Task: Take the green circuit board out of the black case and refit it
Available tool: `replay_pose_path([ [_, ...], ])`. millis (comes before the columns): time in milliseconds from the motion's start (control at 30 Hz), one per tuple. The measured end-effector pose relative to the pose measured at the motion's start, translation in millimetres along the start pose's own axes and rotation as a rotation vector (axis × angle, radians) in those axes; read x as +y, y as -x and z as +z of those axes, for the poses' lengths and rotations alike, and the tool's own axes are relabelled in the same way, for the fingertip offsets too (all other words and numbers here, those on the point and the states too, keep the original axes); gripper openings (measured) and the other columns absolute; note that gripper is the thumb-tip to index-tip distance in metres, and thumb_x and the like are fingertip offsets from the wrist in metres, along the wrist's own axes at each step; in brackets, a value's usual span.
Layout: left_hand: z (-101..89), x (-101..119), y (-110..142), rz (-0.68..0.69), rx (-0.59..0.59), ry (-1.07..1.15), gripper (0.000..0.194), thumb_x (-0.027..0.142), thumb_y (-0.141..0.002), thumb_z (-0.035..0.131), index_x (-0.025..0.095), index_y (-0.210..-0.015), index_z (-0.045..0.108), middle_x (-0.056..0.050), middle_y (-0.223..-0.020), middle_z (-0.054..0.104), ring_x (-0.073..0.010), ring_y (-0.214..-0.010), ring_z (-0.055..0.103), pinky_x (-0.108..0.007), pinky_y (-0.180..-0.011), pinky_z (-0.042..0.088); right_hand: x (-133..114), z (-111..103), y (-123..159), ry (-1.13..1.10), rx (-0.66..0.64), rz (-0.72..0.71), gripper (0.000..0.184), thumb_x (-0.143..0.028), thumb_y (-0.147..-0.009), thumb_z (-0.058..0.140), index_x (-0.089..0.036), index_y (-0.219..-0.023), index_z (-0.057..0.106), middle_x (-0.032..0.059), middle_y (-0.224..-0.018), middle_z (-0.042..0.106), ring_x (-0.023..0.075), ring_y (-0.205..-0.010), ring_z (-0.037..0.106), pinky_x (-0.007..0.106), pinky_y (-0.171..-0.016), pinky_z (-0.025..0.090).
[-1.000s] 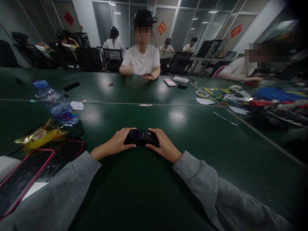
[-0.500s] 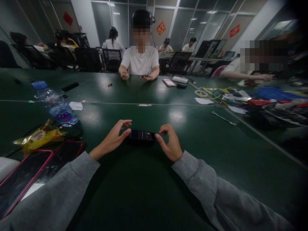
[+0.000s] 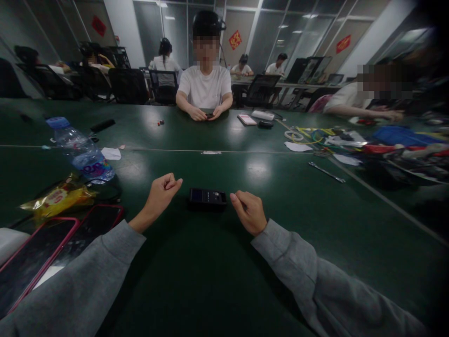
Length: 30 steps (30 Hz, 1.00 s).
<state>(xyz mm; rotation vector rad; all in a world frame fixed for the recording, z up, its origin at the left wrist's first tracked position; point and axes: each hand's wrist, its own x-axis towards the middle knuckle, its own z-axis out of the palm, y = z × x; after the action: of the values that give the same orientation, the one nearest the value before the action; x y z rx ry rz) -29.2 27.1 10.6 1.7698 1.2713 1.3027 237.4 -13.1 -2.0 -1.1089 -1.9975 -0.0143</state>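
Note:
A small black device with a dark screen and a few buttons lies on the green table in front of me. To its left is my left hand, curled into a loose fist and apart from the device. My right hand is just off the device's right end, also closed, with the thumb pointing towards it. Nothing shows in the fingers of either hand.
On my left are a plastic bottle, a yellow snack wrapper and red-edged phones. A wrench and a heap of cables lie to the right. Across the table a person handles something small and dark.
My fingers have curled into fists on both sides. The left hand has drawn back from the device, which stays in place. The person opposite has brought both hands together.

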Motion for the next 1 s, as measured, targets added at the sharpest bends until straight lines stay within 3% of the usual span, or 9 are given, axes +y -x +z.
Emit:
replay_pose_path([
  [300, -4.5, 3, 3, 0.168, -0.108, -0.265, 0.04, 0.031, -0.091, 0.051, 0.02, -0.059, 0.03, 0.007, -0.055, 0.031, -0.0088, -0.049, 0.034, -0.024, -0.051, 0.03, 2, 2, 0, -0.008, -0.006, 0.029, 0.036, -0.03, -0.097, 0.041, -0.021, -0.062, 0.04, -0.0016, -0.058, 0.041, 0.0133, -0.055, 0.04, 0.029, -0.055, 0.033],
  [467, -7.1, 3, 3, 0.341, -0.08, -0.453, 0.039, 0.028, -0.091, 0.051, 0.02, -0.058, 0.031, 0.008, -0.052, 0.029, -0.0077, -0.045, 0.03, -0.025, -0.05, 0.026, 0, 2, -3, -0.078, -0.043, -0.003, 0.017, -0.037, -0.093, 0.049, -0.021, -0.098, 0.055, 0.008, -0.095, 0.058, 0.0231, -0.091, 0.055, 0.04, -0.078, 0.048],
  [567, -6.4, 3, 3, 0.359, -0.096, -0.467, 0.039, 0.028, -0.091, 0.051, 0.019, -0.058, 0.033, 0.008, -0.052, 0.03, -0.0074, -0.045, 0.031, -0.024, -0.05, 0.027, 0, 4, -3, -0.085, -0.122, -0.016, 0.041, -0.044, -0.089, 0.057, -0.023, -0.123, 0.048, 0.0117, -0.119, 0.053, 0.0284, -0.111, 0.052, 0.049, -0.092, 0.048],
  [667, -5.4, 3, 4, 0.364, -0.1, -0.475, 0.039, 0.029, -0.092, 0.051, 0.019, -0.059, 0.033, 0.008, -0.052, 0.03, -0.0072, -0.045, 0.032, -0.024, -0.05, 0.027, 1, 5, -3, -0.073, -0.201, -0.035, 0.058, -0.049, -0.085, 0.06, -0.023, -0.133, 0.04, 0.0134, -0.126, 0.05, 0.0307, -0.116, 0.05, 0.054, -0.096, 0.047],
  [1000, -5.8, -4, 11, 0.641, -0.106, -0.678, 0.034, 0.02, -0.092, 0.047, 0.019, -0.059, 0.043, 0.006, -0.052, 0.038, -0.0084, -0.045, 0.032, -0.026, -0.048, 0.024, -2, 8, -1, -0.041, -0.282, -0.105, 0.064, -0.046, -0.087, 0.058, -0.02, -0.14, 0.032, 0.0163, -0.128, 0.05, 0.0315, -0.116, 0.052, 0.055, -0.094, 0.049],
])
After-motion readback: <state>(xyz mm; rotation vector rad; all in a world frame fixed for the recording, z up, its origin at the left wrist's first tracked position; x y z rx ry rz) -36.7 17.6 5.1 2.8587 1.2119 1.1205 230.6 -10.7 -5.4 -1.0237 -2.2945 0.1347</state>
